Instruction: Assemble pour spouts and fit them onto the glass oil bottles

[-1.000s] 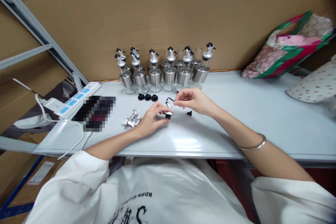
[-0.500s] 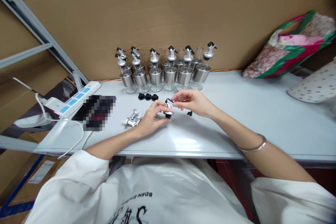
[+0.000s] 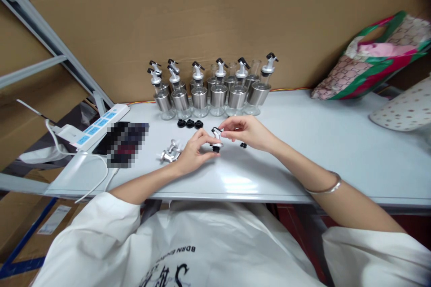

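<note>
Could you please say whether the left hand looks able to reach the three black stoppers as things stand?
Probably yes: the black stoppers lie just beyond the left hand, apparently unobstructed, though it holds a pourer spout and may need freeing first.

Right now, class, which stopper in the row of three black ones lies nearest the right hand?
The rightmost stopper, at the row's end toward the right hand; the middle stopper and leftmost stopper lie farther away.

White power strip [image 3: 103,126] at left, red-and-green bag [image 3: 365,69] and polka-dot object [image 3: 406,106] at right
</note>
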A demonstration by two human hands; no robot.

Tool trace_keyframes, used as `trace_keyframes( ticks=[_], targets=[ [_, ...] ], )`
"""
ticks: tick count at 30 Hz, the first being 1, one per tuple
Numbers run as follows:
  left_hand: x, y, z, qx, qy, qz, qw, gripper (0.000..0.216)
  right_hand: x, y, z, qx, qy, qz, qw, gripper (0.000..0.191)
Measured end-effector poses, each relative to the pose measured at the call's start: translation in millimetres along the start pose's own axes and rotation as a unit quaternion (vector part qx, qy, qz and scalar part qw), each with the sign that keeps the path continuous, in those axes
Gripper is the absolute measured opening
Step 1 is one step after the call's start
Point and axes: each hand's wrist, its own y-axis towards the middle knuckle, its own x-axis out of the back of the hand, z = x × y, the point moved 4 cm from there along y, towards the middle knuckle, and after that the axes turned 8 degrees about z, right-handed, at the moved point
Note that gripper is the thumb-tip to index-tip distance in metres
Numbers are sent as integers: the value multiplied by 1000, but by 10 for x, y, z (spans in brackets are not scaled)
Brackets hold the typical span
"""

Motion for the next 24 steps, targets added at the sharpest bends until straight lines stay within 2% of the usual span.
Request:
trace_keyframes(
  ticks=[9,13,24],
  targets=[
    [7,-2,-53,-5,62,-2,998,34,1,-2,-10,-1,-24,4,1000,43],
    [8,-17,-56,-17,67,-15,997,26,-9,-6,6,3,-16,7,1000,40],
    [-3,-26,-36,-45,67,-15,997,28,-52,-5,10,-2,18,16,1000,34]
  ],
)
